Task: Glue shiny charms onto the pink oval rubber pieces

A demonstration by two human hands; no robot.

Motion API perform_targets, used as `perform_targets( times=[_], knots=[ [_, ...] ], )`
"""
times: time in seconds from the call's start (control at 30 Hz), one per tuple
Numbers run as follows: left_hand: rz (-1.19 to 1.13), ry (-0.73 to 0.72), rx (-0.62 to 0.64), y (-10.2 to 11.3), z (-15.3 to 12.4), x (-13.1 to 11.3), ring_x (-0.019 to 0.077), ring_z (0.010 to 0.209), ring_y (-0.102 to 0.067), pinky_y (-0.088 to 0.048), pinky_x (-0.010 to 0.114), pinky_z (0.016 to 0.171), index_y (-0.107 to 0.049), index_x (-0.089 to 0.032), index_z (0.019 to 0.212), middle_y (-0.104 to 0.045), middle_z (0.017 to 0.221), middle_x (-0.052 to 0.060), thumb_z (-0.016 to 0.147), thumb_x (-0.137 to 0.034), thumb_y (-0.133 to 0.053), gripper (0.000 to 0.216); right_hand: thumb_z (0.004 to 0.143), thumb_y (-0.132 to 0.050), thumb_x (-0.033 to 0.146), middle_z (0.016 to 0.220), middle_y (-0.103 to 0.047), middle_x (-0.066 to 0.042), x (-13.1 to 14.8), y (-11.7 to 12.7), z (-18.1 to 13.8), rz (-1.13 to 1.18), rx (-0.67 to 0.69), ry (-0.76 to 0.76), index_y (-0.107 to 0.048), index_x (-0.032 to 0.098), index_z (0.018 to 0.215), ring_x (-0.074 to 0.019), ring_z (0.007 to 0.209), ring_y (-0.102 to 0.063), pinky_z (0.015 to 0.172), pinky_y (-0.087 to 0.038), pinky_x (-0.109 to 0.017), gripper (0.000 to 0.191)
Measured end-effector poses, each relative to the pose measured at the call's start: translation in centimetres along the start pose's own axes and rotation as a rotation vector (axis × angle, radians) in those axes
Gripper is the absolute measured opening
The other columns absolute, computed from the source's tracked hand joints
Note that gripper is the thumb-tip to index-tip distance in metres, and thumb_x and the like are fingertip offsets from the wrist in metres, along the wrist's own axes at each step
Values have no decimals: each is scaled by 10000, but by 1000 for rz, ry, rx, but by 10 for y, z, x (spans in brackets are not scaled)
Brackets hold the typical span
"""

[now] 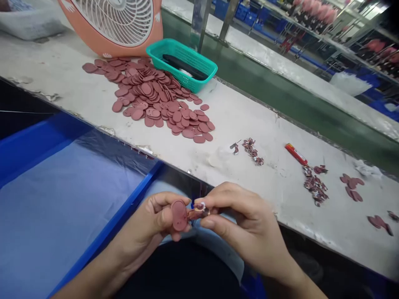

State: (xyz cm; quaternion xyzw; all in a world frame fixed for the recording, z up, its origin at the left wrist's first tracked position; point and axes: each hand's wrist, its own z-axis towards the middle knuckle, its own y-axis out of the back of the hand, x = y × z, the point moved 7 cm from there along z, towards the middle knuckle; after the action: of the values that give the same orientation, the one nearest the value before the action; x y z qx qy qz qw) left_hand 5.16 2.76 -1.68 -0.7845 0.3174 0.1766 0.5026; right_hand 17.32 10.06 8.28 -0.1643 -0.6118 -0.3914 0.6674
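My left hand (149,226) is closed, pinching a flat reddish-brown oval piece (179,215) between thumb and fingers, below the near edge of the workbench. My right hand (246,228) is closed too, pinching a small dark red and white part (199,209) that touches the oval's right side. A large heap of the same oval pieces (158,99) lies on the worn white bench (93,95) at the upper left, well away from both hands.
A blue bin lined with clear plastic (62,199) sits to my left. On the bench are a teal basket (182,62), an orange fan (115,25), a red lighter (295,153), small part clusters (252,150) (314,185) and a few ovals (352,187). A green conveyor (280,95) runs behind.
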Motion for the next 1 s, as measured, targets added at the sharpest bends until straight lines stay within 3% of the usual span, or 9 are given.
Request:
perform_targets(
  times=[0.2, 0.4, 0.7, 1.0],
  knots=[
    [25, -22, 11, -2, -4, -1, 64, 490, -559, -505, 130, 514, -827, -219, 767, -670, 553, -14, 604, -533, -913, 364, 880, -763, 158, 841, -756, -37, 0, -2, 1, -59, 34, 42, -765, 161, 1018, -123, 745, -685, 670, -545, -222, 138],
    [32, -25, 30, -3, -2, 0, 75, 519, -577, -514, 134, 517, -830, -222, 772, -672, 572, -8, 625, -527, -904, 347, 883, -755, 147, 840, -761, -28, 2, -6, 4, -104, 63, 87, -753, 167, 1019, -118, 744, -691, 700, -552, -222, 137],
    [22, 27, -40, 1, -1, 2, 87, 528, -571, -511, 148, 511, -813, -193, 729, -657, 583, 2, 588, -533, -920, 384, 882, -745, 134, 836, -774, -19, 3, -9, 7, -129, 87, 119, -746, 199, 1026, -131, 732, -700, 699, -569, -243, 158],
    [-5, 60, -15, 2, -1, 7, 74, 550, -550, -515, 129, 513, -817, -177, 766, -636, 624, 3, 649, -531, -890, 379, 866, -750, 111, 795, -764, -28, 4, -10, 8, -128, 90, 127, -746, 149, 971, -111, 707, -694, 683, -550, -204, 112]
  ],
)
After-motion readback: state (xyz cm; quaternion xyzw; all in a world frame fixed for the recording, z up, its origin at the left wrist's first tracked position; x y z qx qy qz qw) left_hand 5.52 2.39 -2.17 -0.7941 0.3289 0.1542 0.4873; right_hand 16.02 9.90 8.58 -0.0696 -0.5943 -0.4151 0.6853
